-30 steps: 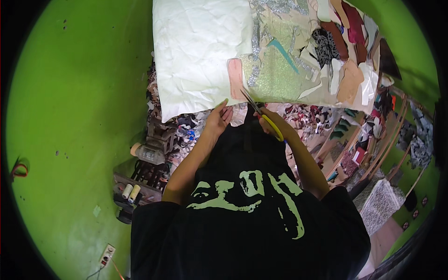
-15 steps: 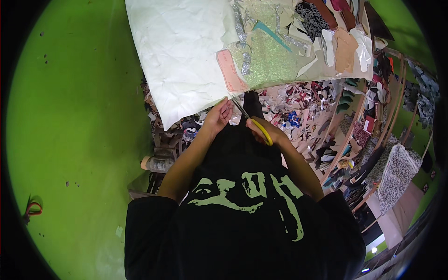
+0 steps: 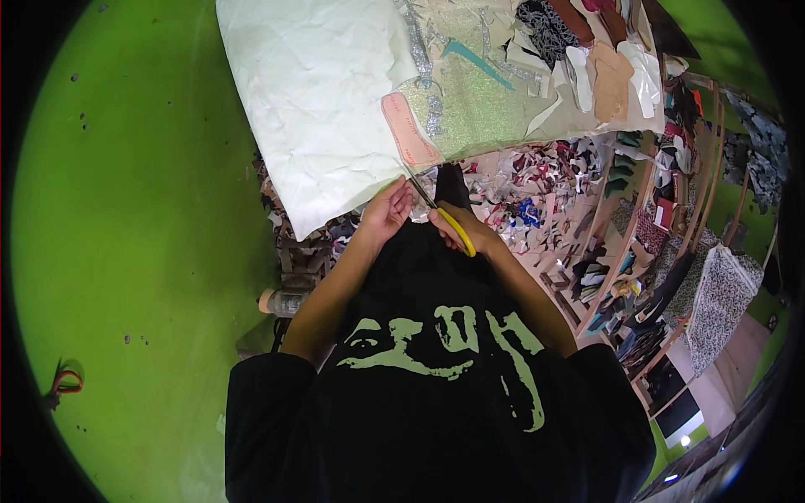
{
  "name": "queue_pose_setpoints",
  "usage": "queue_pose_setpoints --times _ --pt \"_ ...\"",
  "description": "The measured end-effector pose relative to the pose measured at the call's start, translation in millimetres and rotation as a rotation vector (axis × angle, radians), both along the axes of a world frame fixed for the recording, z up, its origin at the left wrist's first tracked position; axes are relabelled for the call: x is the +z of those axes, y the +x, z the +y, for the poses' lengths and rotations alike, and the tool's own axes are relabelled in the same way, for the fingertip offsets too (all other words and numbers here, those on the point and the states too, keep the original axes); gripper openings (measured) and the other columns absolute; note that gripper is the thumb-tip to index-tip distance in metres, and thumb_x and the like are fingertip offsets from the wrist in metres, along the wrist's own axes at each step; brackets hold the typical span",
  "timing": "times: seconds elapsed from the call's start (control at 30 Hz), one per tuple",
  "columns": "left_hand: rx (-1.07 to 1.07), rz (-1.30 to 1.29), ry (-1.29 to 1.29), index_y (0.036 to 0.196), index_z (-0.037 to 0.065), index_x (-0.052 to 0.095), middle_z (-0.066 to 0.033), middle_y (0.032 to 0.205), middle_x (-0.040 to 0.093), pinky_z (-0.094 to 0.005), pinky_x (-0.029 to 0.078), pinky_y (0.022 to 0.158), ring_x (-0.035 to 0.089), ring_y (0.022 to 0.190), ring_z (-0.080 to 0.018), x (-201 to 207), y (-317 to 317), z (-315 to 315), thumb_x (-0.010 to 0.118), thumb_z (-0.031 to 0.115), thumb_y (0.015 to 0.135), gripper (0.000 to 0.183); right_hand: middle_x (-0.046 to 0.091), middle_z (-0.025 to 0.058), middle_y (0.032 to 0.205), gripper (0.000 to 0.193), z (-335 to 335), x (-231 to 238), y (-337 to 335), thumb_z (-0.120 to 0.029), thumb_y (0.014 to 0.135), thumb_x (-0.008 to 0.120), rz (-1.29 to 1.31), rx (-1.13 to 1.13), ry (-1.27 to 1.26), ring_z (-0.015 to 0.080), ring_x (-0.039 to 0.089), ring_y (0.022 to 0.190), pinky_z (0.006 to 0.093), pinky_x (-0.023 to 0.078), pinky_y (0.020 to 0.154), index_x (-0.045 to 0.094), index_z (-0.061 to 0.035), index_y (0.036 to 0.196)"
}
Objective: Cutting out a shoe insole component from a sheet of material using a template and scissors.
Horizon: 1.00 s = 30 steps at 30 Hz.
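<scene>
Gripping yellow-handled scissors, the right hand angles the blades at the near edge of the white sheet, below a pink strip-shaped piece lying there; the left hand pinches that edge closely, so a slip could nick its fingers.

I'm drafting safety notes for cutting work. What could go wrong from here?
The blades of the scissors are very close to the fingers of the left hand, so a slip might nick one. The tips are also near the lower end of the pink piece, so a stray snip could damage it. The white sheet is wrinkled, which may make a cut crooked.
</scene>
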<state>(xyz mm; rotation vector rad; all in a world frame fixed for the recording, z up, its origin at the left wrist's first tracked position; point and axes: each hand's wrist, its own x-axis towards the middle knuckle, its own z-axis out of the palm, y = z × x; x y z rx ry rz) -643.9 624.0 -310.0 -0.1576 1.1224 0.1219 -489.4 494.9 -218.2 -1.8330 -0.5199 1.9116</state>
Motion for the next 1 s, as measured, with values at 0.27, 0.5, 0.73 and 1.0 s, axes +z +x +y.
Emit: queue_pose_setpoints --times 0.27,0.5,0.73,1.0 --pt "-0.028 -0.013 0.037 0.098 0.006 0.066 -0.0036 0.091 0.070 -0.0231 0.057 0.080 0.067 0.085 -0.0120 11 2 3 0.070 0.015 0.092 0.011 0.057 0.0089 0.069 0.074 12 -8 -4 -0.072 0.091 0.046 -0.020 -0.004 -0.003 0.0182 0.061 0.057 0.0302 0.050 0.051 0.055 0.0004 0.102" --pt "-0.026 -0.018 0.025 0.100 0.007 0.065 -0.0039 0.090 0.070 -0.0246 0.057 0.077 0.068 0.084 -0.0130 11 3 4 0.070 0.012 0.092 0.011 0.053 0.0042 0.069 0.065 13 -14 -12 -0.068 0.095 0.043 0.006 -0.062 -0.016 0.0133 0.055 0.053 0.0277 0.044 0.043 0.053 -0.0041 0.099" --pt "-0.015 -0.001 0.032 0.094 0.005 0.064 -0.0026 0.085 0.067 -0.0226 0.057 0.078 0.065 0.080 -0.0113 18 5 4 0.073 0.016 0.090 0.014 0.053 0.0057 0.061 0.058 17 2 -12 -0.060 0.094 0.054 -0.033 -0.080 0.011 0.0152 0.056 0.048 0.0293 0.046 0.044 0.053 -0.0020 0.089" --pt "0.219 0.218 0.011 0.096 0.007 0.062 -0.0030 0.087 0.065 -0.0210 0.057 0.069 0.065 0.081 -0.0122 20 5 7 0.079 0.015 0.084 0.022 0.053 0.0065 0.058 0.055 20 14 -19 -0.053 0.093 0.062 -0.087 -0.089 0.019 0.0173 0.058 0.045 0.0304 0.046 0.043 0.054 0.0011 0.090"
